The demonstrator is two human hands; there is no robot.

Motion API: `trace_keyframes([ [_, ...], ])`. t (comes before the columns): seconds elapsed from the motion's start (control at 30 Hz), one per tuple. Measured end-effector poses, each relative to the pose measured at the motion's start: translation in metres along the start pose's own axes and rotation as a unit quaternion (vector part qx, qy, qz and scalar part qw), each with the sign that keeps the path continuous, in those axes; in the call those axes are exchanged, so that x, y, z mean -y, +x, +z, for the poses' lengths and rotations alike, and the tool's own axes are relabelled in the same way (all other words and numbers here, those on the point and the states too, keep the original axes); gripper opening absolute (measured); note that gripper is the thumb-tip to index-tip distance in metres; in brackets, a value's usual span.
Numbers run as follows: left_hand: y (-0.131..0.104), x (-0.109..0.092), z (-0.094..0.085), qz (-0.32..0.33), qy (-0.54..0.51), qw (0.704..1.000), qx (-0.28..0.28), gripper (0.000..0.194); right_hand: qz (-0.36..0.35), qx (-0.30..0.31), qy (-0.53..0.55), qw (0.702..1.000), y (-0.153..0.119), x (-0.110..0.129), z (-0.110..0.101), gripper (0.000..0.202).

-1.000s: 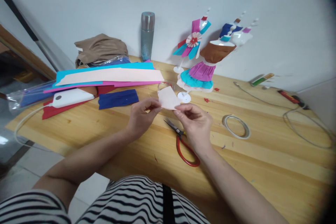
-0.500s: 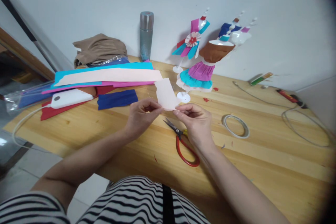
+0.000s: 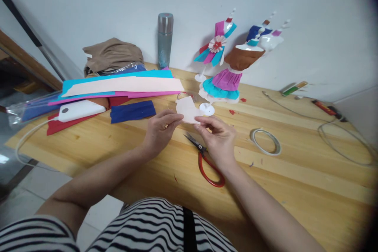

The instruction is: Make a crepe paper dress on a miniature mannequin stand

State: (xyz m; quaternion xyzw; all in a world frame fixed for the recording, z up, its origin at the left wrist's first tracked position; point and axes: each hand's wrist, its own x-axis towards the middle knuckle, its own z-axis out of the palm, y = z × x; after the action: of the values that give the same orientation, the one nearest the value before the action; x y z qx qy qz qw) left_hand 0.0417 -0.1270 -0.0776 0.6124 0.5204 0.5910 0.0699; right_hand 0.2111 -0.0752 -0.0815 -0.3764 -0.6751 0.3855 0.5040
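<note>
Both hands hold a small pale pink piece of crepe paper (image 3: 187, 109) above the wooden table. My left hand (image 3: 162, 130) pinches its lower left corner between thumb and fingers. At the lower right corner, my right hand (image 3: 219, 138) pinches it the same way. Scissors with red handles (image 3: 210, 173) lie partly under my right hand, blades pointing up and left. Long pale pink (image 3: 124, 85), light blue and magenta strips lie stacked at the left, with a dark blue piece (image 3: 132, 111) in front of them.
Small dress forms in coloured paper (image 3: 226, 80) stand behind my right hand, near the wall. A steel flask (image 3: 164, 41) is at the back. A tape roll (image 3: 265, 141) lies at the right; a white power bank (image 3: 79, 110) with a cable lies left.
The pale paper's upper part has come down toward me, so it looks shorter, and a small ring-like object shows behind it. Both hands still pinch its lower corners.
</note>
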Motion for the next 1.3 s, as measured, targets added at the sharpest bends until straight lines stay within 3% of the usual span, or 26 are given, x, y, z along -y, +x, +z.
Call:
trace_keyframes([
  [0.4, -0.002, 0.002, 0.004, -0.005, -0.003, 1.0, -0.005, 0.011, 0.05, -0.012, 0.011, 0.999, 0.0, -0.001, 0.005, 0.005],
  [0.53, -0.006, 0.001, 0.009, -0.129, -0.054, 0.99, -0.008, 0.006, 0.115, -0.013, 0.07, 0.991, 0.0, 0.0, 0.007, 0.015],
  [0.63, -0.007, 0.0, 0.012, -0.251, -0.141, 0.958, -0.007, 0.011, 0.165, -0.022, 0.114, 0.98, 0.002, 0.002, 0.008, 0.022],
  [0.73, -0.006, -0.001, 0.012, -0.296, -0.191, 0.936, -0.015, 0.014, 0.201, -0.023, 0.146, 0.968, 0.004, 0.001, 0.007, 0.027],
  [1.03, -0.004, -0.002, 0.011, -0.295, -0.181, 0.938, -0.03, 0.008, 0.198, 0.005, 0.14, 0.97, 0.006, 0.002, 0.004, 0.023],
  [1.3, -0.004, -0.005, 0.009, -0.285, -0.168, 0.943, -0.021, 0.008, 0.151, 0.009, 0.117, 0.982, 0.006, 0.006, 0.004, 0.016],
])
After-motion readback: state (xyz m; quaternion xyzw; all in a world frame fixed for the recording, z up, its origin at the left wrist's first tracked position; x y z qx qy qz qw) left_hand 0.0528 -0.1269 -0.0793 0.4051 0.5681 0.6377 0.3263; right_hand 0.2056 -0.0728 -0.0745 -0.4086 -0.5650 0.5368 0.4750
